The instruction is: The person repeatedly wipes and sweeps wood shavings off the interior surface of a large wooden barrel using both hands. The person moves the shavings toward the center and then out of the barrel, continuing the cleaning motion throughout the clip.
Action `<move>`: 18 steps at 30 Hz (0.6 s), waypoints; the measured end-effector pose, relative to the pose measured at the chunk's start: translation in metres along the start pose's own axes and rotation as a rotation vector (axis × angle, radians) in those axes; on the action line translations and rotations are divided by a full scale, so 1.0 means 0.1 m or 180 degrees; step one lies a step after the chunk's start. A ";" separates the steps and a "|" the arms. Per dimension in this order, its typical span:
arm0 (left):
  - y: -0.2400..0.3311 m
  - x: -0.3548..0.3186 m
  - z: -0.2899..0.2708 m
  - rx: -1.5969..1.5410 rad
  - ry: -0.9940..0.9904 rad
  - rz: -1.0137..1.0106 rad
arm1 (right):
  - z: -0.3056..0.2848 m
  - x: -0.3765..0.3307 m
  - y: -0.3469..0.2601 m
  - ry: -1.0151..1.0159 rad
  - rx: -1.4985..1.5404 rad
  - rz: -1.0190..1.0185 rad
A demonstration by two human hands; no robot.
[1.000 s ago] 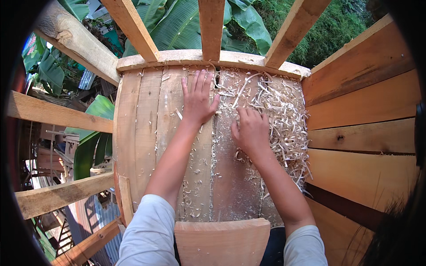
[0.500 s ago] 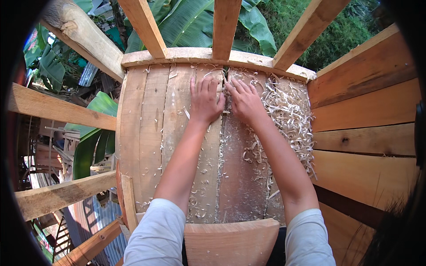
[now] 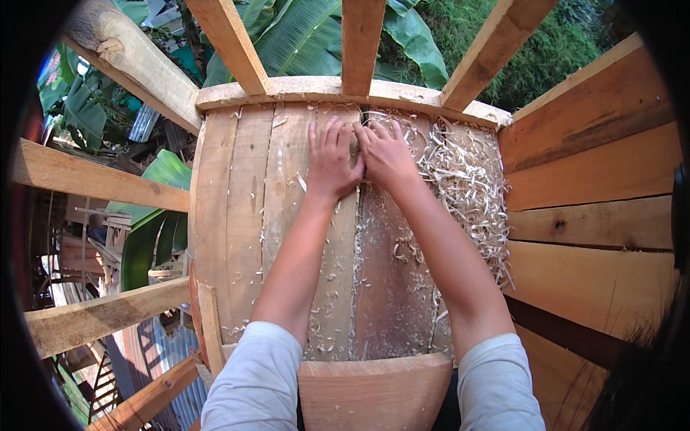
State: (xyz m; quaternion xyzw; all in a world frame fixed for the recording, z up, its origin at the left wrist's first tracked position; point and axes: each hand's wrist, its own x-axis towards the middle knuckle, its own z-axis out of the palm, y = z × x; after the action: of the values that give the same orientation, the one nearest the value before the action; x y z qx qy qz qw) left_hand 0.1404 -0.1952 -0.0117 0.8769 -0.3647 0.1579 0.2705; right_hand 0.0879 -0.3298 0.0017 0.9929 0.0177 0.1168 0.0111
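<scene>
My left hand (image 3: 333, 159) lies on a wooden plank (image 3: 327, 258) near the far end of the floor, fingers stretched forward and slightly apart, thumb out toward the right. Close beside it, my right hand (image 3: 387, 156) rests over the seam (image 3: 358, 237) between two planks, its fingers extended and spread. The right index finger is beside the left thumb, and the hands nearly touch. Thin curled wood shavings (image 3: 471, 190) are heaped to the right of the right hand. Anything small under the palms is hidden.
A wooden crossbeam (image 3: 302, 90) with upright posts (image 3: 363, 43) borders the far edge. Horizontal boards (image 3: 589, 215) wall the right side, and open rails (image 3: 108, 176) run along the left. A smooth wooden board (image 3: 374, 395) sits between my arms at the near edge. Banana leaves (image 3: 298, 43) hang beyond.
My right hand has moved slightly left, closer to my left hand, and its fingers have shifted over the seam. My left hand stays almost in place.
</scene>
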 end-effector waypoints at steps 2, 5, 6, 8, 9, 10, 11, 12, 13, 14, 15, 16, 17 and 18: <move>-0.02 0.00 -0.03 -0.0003 -0.0222 -0.0072 | -0.02 0.10 0.04 -0.0339 -0.0256 -0.0222; -0.03 0.01 -0.05 -0.0033 -0.0433 0.0069 | -0.15 0.19 0.15 -0.0071 0.0429 0.0066; -0.03 0.01 -0.07 -0.0066 -0.0371 0.0060 | -0.24 0.20 0.17 0.0127 0.0849 0.0252; 0.00 -0.01 -0.07 -0.0141 -0.0250 0.0049 | -0.43 0.12 0.13 0.0126 0.1247 0.0353; -0.03 -0.03 -0.05 -0.0049 -0.0231 0.0036 | -0.48 0.07 0.11 0.0123 0.1444 0.0410; -0.05 -0.03 -0.04 0.0045 -0.0214 0.0021 | -0.31 0.02 0.11 0.0007 0.1538 0.0237; -0.04 -0.02 0.00 0.0099 -0.0188 0.0035 | -0.24 -0.06 0.10 0.0044 0.1536 0.0160; -0.04 -0.02 0.03 0.0049 -0.0053 0.0026 | -0.19 -0.13 0.06 0.0094 0.1545 0.0072; -0.04 -0.02 0.05 0.0001 0.0081 0.0017 | -0.14 -0.18 0.05 0.0145 0.1556 -0.0018; -0.06 -0.01 0.03 -0.0025 0.0203 0.0014 | -0.11 -0.17 0.06 0.0244 0.1723 0.0047; -0.05 0.01 0.02 -0.0054 0.0194 -0.0021 | -0.09 -0.17 0.08 0.0451 0.1921 0.0293; -0.02 0.02 0.02 -0.0083 0.0185 -0.0056 | -0.07 -0.17 0.09 0.0658 0.2116 0.0541; -0.01 0.01 0.01 -0.0109 0.0166 -0.0107 | -0.09 -0.17 0.08 0.0849 0.2319 0.0788; -0.03 0.01 -0.01 -0.0206 0.0018 0.0041 | -0.12 -0.20 0.08 0.0974 0.2244 0.0739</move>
State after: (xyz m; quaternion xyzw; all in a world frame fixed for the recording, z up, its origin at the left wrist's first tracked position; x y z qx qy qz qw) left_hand 0.1435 -0.1938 -0.0116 0.8648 -0.3745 0.1502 0.2987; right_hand 0.0659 -0.3382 0.0089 0.9024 -0.0542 0.2506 -0.3463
